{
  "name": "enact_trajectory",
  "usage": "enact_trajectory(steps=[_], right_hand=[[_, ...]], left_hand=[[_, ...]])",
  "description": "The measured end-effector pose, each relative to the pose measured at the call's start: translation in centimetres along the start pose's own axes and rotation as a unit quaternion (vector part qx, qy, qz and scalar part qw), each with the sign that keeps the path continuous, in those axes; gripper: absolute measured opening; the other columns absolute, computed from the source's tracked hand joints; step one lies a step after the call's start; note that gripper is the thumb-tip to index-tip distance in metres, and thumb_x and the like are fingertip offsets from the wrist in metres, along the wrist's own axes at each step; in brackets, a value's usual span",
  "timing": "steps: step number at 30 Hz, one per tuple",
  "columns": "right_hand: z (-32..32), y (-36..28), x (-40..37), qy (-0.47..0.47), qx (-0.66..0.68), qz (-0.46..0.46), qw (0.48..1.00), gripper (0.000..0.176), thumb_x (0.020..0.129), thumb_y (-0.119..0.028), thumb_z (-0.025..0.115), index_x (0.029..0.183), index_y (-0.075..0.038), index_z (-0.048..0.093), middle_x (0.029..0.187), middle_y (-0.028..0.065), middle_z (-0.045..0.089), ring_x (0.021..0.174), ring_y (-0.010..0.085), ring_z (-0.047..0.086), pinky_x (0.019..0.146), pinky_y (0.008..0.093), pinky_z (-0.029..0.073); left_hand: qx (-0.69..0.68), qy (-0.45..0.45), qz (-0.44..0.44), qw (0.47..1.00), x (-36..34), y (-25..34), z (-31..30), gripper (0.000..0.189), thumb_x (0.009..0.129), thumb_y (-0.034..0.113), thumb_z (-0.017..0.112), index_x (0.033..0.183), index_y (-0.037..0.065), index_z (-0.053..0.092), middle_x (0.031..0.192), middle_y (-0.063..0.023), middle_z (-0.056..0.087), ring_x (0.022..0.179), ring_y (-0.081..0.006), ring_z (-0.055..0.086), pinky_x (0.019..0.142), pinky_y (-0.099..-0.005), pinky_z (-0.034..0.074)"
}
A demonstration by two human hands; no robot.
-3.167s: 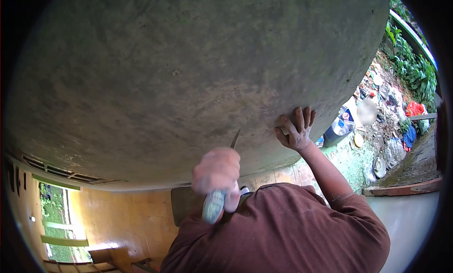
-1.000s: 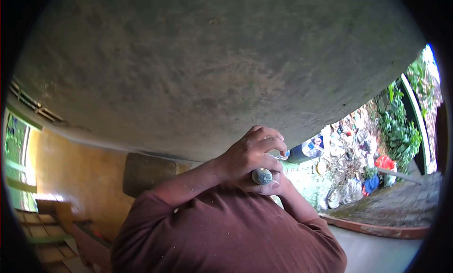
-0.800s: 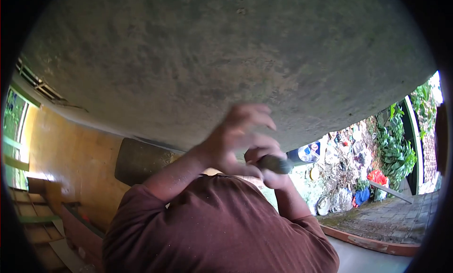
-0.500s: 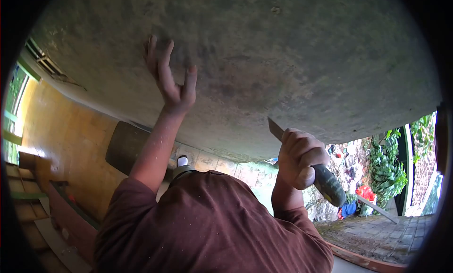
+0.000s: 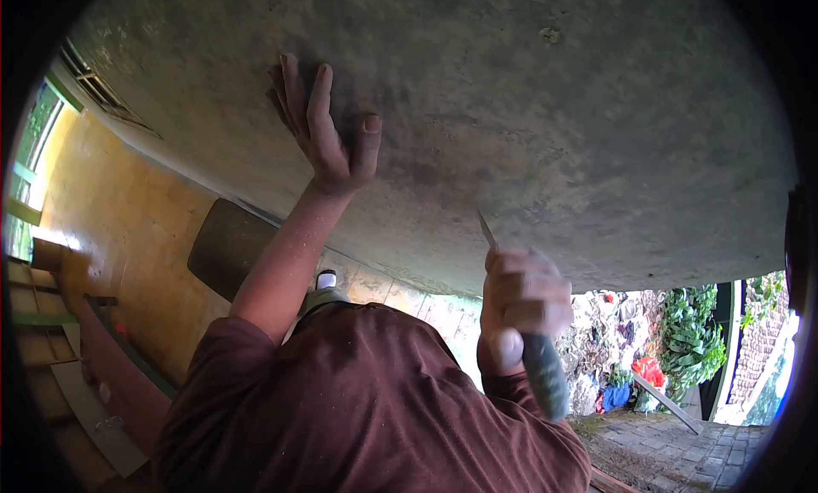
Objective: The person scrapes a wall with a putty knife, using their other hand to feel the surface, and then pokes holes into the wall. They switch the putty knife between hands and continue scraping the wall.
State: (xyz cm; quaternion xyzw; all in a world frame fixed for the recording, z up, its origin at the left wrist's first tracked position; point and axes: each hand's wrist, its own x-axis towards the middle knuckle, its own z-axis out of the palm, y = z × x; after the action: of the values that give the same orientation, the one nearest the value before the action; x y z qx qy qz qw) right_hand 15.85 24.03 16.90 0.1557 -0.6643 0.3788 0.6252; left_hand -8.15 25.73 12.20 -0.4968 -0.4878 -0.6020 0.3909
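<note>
Before me rises a grey, mottled wall (image 5: 477,75) with darker scuffed patches. Fingers spread, my left hand (image 5: 332,148) is up against the wall's surface and holds nothing. Lower and to the right, my right hand (image 5: 524,297), blurred by motion, is wrapped round a scraper (image 5: 544,374) with a thick dark handle. Its thin, narrow metal blade points up at the wall, the tip right at a rough patch. My fist covers the base of the blade.
Behind on the left lies a dark mat (image 5: 226,250) on the yellowish tiled floor (image 5: 145,229). Wooden furniture (image 5: 119,382) stands at lower left. Outside at right are green plants (image 5: 692,327), a red bag (image 5: 649,372) and a grey paved strip (image 5: 682,450).
My right hand has moved down and left with the scraper, whose handle now hangs steeper. In view, my left hand sits slightly farther right, still spread.
</note>
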Motion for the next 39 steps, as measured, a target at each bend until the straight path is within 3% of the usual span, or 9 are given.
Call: enact_trajectory(steps=[4, 6, 12, 14, 24, 27, 30, 36, 39], right_hand=[[-1.0, 2.0, 0.1, -0.022, -0.031, 0.067, 0.997, 0.039, 0.086, -0.028, 0.068, 0.064, -0.007, 0.043, 0.050, -0.0001, 0.040, 0.041, 0.0135, 0.037, 0.041, 0.0288, 0.033], [-0.4, 1.7, -1.0, -0.018, -0.057, -0.008, 0.998, 0.037, 0.087, -0.026, 0.066, 0.064, -0.007, 0.044, 0.050, -0.0001, 0.040, 0.041, 0.0141, 0.037, 0.042, 0.0291, 0.035], [-0.4, 2.3, -0.1, -0.038, -0.050, 0.037, 0.997, 0.038, 0.088, -0.026, 0.067, 0.064, -0.008, 0.043, 0.051, -0.0006, 0.041, 0.040, 0.0137, 0.036, 0.040, 0.0281, 0.033], [-0.3, 1.5, -0.9, -0.073, -0.074, -0.017, 0.994, 0.039, 0.087, -0.029, 0.068, 0.065, -0.008, 0.043, 0.051, -0.0011, 0.040, 0.040, 0.0144, 0.035, 0.040, 0.0287, 0.031], [-0.1, 0.4, -0.7, -0.061, -0.039, -0.030, 0.997, 0.033, 0.086, -0.027, 0.068, 0.067, -0.007, 0.049, 0.051, -0.0016, 0.041, 0.040, 0.0142, 0.036, 0.040, 0.0287, 0.032], [-1.0, 1.5, -0.3, -0.106, -0.079, 0.025, 0.991, 0.034, 0.086, -0.027, 0.068, 0.066, -0.007, 0.048, 0.049, -0.0017, 0.040, 0.040, 0.0140, 0.035, 0.041, 0.0291, 0.032], [-0.5, 0.3, -1.1, -0.101, -0.047, -0.026, 0.993, 0.033, 0.086, -0.025, 0.068, 0.067, -0.007, 0.048, 0.049, -0.0006, 0.040, 0.042, 0.0151, 0.037, 0.042, 0.0308, 0.033], [-0.7, -0.6, -0.2, -0.054, -0.125, -0.002, 0.991, 0.040, 0.085, -0.032, 0.069, 0.064, -0.008, 0.046, 0.047, -0.0016, 0.037, 0.039, 0.0132, 0.033, 0.041, 0.0276, 0.031], [-0.7, -2.0, -0.1, -0.088, -0.053, -0.040, 0.994, 0.037, 0.086, -0.031, 0.068, 0.067, -0.009, 0.045, 0.051, 0.0003, 0.039, 0.044, 0.0152, 0.038, 0.042, 0.0318, 0.032]], left_hand=[[0.011, 0.000, -0.001, 1.000, -0.1, 0.1, 0.0, 0.066, 0.092, 0.046, 0.048, 0.139, 0.000, 0.038, 0.149, -0.0293, 0.024, 0.142, -0.0454, 0.014, 0.113, -0.0567, 0.004], [0.001, 0.000, -0.001, 1.000, 0.0, 0.1, 0.0, 0.066, 0.093, 0.046, 0.048, 0.139, 0.000, 0.038, 0.150, -0.0290, 0.024, 0.142, -0.0449, 0.014, 0.113, -0.0561, 0.004], [0.009, -0.001, 0.001, 1.000, 0.0, 0.1, 0.0, 0.066, 0.093, 0.046, 0.047, 0.139, 0.000, 0.038, 0.150, -0.0286, 0.023, 0.142, -0.0449, 0.013, 0.113, -0.0556, 0.003], [0.006, 0.000, 0.001, 1.000, -0.1, 0.1, 0.0, 0.066, 0.093, 0.046, 0.047, 0.139, 0.000, 0.038, 0.150, -0.0286, 0.023, 0.142, -0.0448, 0.013, 0.113, -0.0556, 0.003], [0.007, -0.007, 0.001, 1.000, 0.0, 0.1, -0.2, 0.066, 0.093, 0.045, 0.047, 0.139, -0.001, 0.038, 0.149, -0.0302, 0.023, 0.142, -0.0454, 0.014, 0.113, -0.0558, 0.003], [-0.004, 0.000, 0.001, 1.000, 0.1, 0.2, 0.0, 0.066, 0.093, 0.045, 0.047, 0.139, -0.001, 0.037, 0.149, -0.0305, 0.023, 0.142, -0.0454, 0.014, 0.113, -0.0559, 0.003], [0.004, -0.008, 0.005, 1.000, 0.0, 0.1, -0.2, 0.066, 0.093, 0.045, 0.047, 0.139, -0.001, 0.037, 0.149, -0.0303, 0.023, 0.142, -0.0452, 0.014, 0.113, -0.0559, 0.003], [0.006, -0.007, 0.007, 1.000, 0.2, 0.1, -0.1, 0.065, 0.093, 0.045, 0.046, 0.139, -0.001, 0.037, 0.150, -0.0299, 0.022, 0.142, -0.0448, 0.014, 0.113, -0.0553, 0.003], [0.014, -0.009, 0.003, 1.000, 0.1, 0.2, -0.2, 0.065, 0.093, 0.044, 0.046, 0.139, -0.001, 0.037, 0.150, -0.0298, 0.022, 0.142, -0.0447, 0.014, 0.113, -0.0551, 0.004]])
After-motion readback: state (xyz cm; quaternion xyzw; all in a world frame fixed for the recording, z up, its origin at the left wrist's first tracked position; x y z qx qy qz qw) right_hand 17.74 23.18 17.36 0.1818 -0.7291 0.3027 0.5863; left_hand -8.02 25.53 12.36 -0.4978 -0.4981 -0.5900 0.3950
